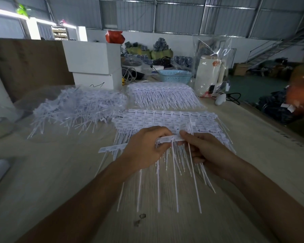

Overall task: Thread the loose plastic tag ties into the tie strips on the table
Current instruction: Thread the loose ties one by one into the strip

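My left hand [146,148] and my right hand [205,149] together hold a white tie strip [170,139] just above the table, each pinching one end of its head bar. Its long thin tails [175,181] hang down toward me. Under the hands lies a flat stack of tie strips [165,118] with printed tags. One more strip [111,148] pokes out to the left of my left hand. A tangled heap of loose tag ties [77,107] lies at the left, and another stack of strips [163,95] sits farther back.
White boxes [93,65] stand behind the loose heap on the wooden table [60,181]. A blue basket [175,76], a white jug in a clear bag [209,74] and a white scanner [219,99] sit at the back right. The table's right edge runs diagonally.
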The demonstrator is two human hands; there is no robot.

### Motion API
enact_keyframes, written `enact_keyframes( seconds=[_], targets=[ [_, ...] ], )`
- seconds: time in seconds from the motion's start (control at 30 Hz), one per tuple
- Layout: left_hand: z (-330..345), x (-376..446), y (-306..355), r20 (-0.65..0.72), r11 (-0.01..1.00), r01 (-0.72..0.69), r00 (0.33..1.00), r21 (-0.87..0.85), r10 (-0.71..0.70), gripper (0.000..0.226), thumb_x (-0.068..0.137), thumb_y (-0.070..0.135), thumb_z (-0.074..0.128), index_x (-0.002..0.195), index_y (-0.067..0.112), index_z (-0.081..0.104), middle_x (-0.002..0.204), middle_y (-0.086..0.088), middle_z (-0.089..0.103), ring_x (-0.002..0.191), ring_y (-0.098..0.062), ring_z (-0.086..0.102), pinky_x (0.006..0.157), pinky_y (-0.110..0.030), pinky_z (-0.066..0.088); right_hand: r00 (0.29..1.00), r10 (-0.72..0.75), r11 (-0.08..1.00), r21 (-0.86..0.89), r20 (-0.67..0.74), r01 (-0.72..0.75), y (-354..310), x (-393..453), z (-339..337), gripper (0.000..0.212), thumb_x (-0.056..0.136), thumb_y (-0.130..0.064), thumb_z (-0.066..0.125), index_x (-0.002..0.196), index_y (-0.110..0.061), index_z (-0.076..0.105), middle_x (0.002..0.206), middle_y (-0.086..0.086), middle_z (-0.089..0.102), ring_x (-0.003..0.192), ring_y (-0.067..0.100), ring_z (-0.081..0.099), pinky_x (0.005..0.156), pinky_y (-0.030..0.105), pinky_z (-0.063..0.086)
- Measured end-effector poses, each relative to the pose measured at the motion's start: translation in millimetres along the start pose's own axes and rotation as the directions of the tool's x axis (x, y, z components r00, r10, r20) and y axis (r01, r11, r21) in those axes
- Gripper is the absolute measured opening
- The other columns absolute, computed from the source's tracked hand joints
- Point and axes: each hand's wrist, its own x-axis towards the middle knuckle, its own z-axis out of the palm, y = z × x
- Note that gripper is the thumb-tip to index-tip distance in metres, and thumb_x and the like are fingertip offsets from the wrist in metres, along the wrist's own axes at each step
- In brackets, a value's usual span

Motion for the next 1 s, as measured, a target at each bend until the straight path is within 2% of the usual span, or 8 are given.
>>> enact_keyframes(
  seconds=[0.17,0.3,0.37,0.47,0.6,0.77,0.93,1.0],
  targets=[
    [0.0,-0.8,-0.3,-0.060,0.997,0.012,0.998,0.070,-0.008,0.022,0.086,0.022,0.074,0.108,0.018,0.074,0.102,0.004,0.073,0.092,-0.018,0.067,0.077,-0.040,0.054,0.997,-0.079,0.988,-0.130,0.013,0.080,4.7,0.5,-1.1,0.034,0.091,-0.035,0.069,0.072,-0.007,0.062,0.058,0.001,0.039,0.049,0.009,0.034,0.045,0.021,0.029],
    [-2.3,0.9,-3.7,-0.007,1.000,0.018,1.000,-0.020,-0.018,0.018,0.086,0.021,0.074,0.103,0.017,0.076,0.095,0.006,0.074,0.085,-0.014,0.068,0.075,-0.038,0.054,0.921,-0.386,0.760,-0.546,0.059,0.353,4.7,2.4,-4.7,0.038,0.095,-0.030,0.065,0.065,-0.007,0.055,0.052,-0.011,0.031,0.046,0.004,0.030,0.050,0.020,0.023],
    [-3.6,1.5,-6.1,0.016,0.997,0.038,0.999,-0.071,-0.037,0.014,0.085,0.020,0.075,0.099,0.018,0.077,0.090,0.007,0.074,0.080,-0.010,0.068,0.072,-0.037,0.054,0.902,-0.422,0.704,-0.595,0.087,0.387,5.0,3.9,-6.0,0.036,0.094,-0.030,0.064,0.069,-0.004,0.059,0.048,-0.012,0.033,0.045,0.005,0.033,0.049,0.018,0.023],
    [-4.1,2.0,-6.9,0.053,0.992,0.059,0.997,-0.112,-0.053,0.010,0.087,0.021,0.075,0.097,0.018,0.078,0.087,0.010,0.074,0.078,-0.004,0.067,0.072,-0.032,0.054,0.893,-0.442,0.689,-0.604,0.086,0.400,6.8,5.8,-8.0,0.040,0.093,-0.028,0.066,0.061,-0.014,0.046,0.047,-0.012,0.033,0.044,0.005,0.032,0.049,0.018,0.025],
    [-3.1,2.7,-6.5,0.101,0.982,0.101,0.991,-0.159,-0.086,0.015,0.091,0.026,0.071,0.087,0.014,0.078,0.074,0.001,0.073,0.065,-0.014,0.067,0.064,-0.036,0.054,0.864,-0.491,0.573,-0.704,0.115,0.419,7.1,5.3,-9.2,0.046,0.092,-0.028,0.069,0.061,-0.022,0.035,0.051,-0.009,0.030,0.047,0.007,0.036,0.051,0.021,0.025],
    [-2.3,3.9,-1.9,0.016,0.974,0.088,0.996,-0.210,-0.086,0.013,0.087,0.023,0.075,0.098,0.016,0.078,0.083,0.020,0.070,0.080,0.009,0.066,0.072,-0.004,0.043,0.886,-0.456,0.678,-0.611,0.086,0.408,4.5,4.0,-10.9,0.044,0.092,-0.035,0.065,0.061,-0.009,0.048,0.054,-0.004,0.029,0.046,0.005,0.027,0.049,0.020,0.020],
    [0.3,3.3,3.7,-0.081,0.981,0.038,0.995,-0.191,-0.055,0.020,0.085,0.015,0.077,0.105,0.018,0.076,0.089,0.016,0.071,0.087,0.004,0.067,0.075,-0.005,0.046,0.900,-0.418,0.743,-0.524,0.123,0.417,2.6,2.3,-12.2,0.053,0.089,-0.045,0.060,0.077,0.006,0.058,0.059,0.001,0.028,0.053,0.012,0.029,0.055,0.027,0.022],
    [-0.2,3.1,4.4,-0.077,0.977,0.036,0.996,-0.210,-0.054,0.021,0.086,0.015,0.076,0.106,0.020,0.076,0.089,0.018,0.070,0.087,0.004,0.067,0.077,-0.007,0.047,0.909,-0.401,0.784,-0.469,0.117,0.406,1.5,2.4,-11.1,0.047,0.090,-0.047,0.056,0.078,-0.003,0.061,0.057,-0.003,0.034,0.051,0.011,0.034,0.055,0.025,0.027]
  ],
)
